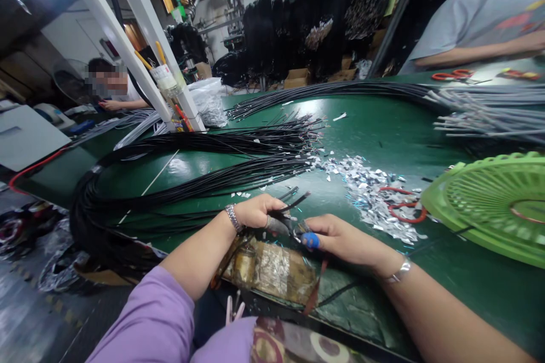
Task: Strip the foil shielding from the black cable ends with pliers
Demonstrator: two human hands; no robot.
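Rightward, green basket (489,204) near right hand (344,241)

your left hand (255,211) and right hand (340,238) met at the near edge of the table (383,130), just behind a taped pad (272,269). the left pinched the cable ends (293,201); the right held a cutter (310,240) against them. the cable bundle (191,181) looped away to your left and over the table's edge. right of your hands lay a heap of foil scraps (366,187) with scissors (402,204) on it, and further right a plastic basket (489,204). behind that stretched more cables (489,113), with a co-worker (481,11) beyond the far edge.
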